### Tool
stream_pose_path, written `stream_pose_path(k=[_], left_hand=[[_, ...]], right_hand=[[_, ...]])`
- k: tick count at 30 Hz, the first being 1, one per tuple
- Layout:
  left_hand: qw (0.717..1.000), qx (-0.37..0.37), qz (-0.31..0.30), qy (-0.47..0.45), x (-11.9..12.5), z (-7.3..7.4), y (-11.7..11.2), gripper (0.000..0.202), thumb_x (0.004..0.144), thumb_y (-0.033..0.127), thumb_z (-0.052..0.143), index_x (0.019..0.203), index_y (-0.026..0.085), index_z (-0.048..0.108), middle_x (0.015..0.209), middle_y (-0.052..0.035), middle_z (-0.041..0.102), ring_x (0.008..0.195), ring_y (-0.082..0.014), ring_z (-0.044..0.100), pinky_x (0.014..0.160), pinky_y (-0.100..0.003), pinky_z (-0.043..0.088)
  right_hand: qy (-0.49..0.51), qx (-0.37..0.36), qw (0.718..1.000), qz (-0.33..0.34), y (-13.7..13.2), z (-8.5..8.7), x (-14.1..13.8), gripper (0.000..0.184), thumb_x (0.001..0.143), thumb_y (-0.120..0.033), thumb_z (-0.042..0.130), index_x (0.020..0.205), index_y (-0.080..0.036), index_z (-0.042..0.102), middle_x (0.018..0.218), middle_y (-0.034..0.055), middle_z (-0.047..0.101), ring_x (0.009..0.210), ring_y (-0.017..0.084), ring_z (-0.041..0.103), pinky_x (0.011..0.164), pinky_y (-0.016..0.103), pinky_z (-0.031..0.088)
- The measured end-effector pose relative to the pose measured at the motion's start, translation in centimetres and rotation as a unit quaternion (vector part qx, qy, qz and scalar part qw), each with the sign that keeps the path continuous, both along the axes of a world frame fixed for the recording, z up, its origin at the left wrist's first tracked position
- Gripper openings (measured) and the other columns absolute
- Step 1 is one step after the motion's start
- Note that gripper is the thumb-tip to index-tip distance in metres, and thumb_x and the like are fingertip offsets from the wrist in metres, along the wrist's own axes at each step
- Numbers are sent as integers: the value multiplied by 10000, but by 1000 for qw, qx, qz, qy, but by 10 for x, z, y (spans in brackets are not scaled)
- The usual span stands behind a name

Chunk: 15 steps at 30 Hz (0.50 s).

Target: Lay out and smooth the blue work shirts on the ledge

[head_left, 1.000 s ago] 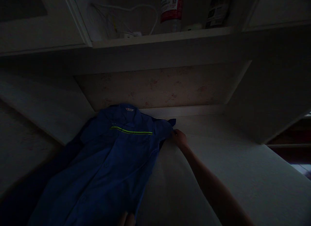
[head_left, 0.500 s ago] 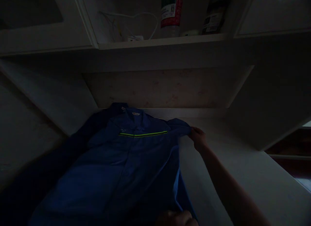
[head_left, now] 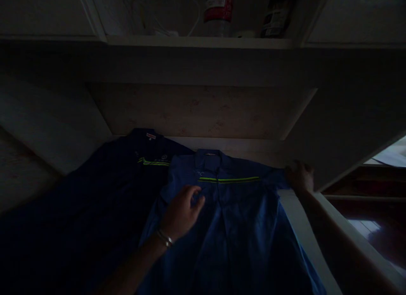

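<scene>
A blue work jacket (head_left: 241, 219) with a yellow-green chest stripe lies spread out, front up and collar toward the back wall. My right hand (head_left: 300, 176) is closed on the end of its short sleeve at the right; the fingertips are dim and slightly blurred. Above the jacket's left chest hovers my left hand (head_left: 184, 210), thumb and fingers curved but apart, with nothing between them. A bracelet is on that wrist. To the left, a darker navy jacket (head_left: 104, 193) with a similar stripe lies partly under the blue one.
The white surface (head_left: 293, 206) carries both jackets in dim light. Overhead runs a shelf (head_left: 196, 42) with a red-labelled bottle (head_left: 218, 11), a dark jar (head_left: 274, 22) and a white cable. A side panel (head_left: 349, 117) rises at the right, beside a patterned back wall (head_left: 177, 108).
The blue jacket has slid right with my right hand at its sleeve, uncovering more of the navy jacket. My left hand has come up from the bottom edge to over the chest.
</scene>
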<state>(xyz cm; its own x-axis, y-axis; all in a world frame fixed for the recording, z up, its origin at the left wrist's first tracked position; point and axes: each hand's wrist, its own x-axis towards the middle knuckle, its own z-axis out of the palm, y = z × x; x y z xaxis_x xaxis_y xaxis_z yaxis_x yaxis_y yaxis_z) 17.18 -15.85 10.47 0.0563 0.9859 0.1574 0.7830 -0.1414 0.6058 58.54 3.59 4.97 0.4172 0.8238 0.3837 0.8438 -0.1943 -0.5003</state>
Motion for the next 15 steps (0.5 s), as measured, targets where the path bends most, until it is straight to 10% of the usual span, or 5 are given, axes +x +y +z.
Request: stream_pose_path(k=[7, 11, 15], left_hand=[[953, -52, 25, 297, -68, -71, 60, 476, 872, 410, 532, 1290, 182, 545, 1330, -141, 553, 1194, -315, 510, 972, -451, 424], [983, -55, 57, 166, -110, -63, 62, 341, 871, 189, 444, 1158, 235, 623, 1220, -72, 631, 1126, -223, 579, 1012, -348, 409], [951, -79, 289, -72, -177, -46, 67, 322, 812, 229, 511, 1110, 217, 631, 1201, -80, 660, 1168, -277, 587, 1014, -392, 439]], right_hand=[[-147, -176, 939, 255, -61, -49, -113, 457, 960, -402, 430, 1392, -268, 497, 1503, 107, 396, 1354, 313, 385, 1104, 599, 266], [-160, -207, 920, 292, -81, -78, -129, 483, 1005, -449, 302, 1458, -307, 393, 1550, 55, 340, 1436, 282, 250, 1104, 699, 109], [-171, -189, 922, 290, -83, -84, -125, 483, 1007, -449, 301, 1465, -316, 377, 1549, 42, 343, 1439, 265, 247, 1113, 687, 91]])
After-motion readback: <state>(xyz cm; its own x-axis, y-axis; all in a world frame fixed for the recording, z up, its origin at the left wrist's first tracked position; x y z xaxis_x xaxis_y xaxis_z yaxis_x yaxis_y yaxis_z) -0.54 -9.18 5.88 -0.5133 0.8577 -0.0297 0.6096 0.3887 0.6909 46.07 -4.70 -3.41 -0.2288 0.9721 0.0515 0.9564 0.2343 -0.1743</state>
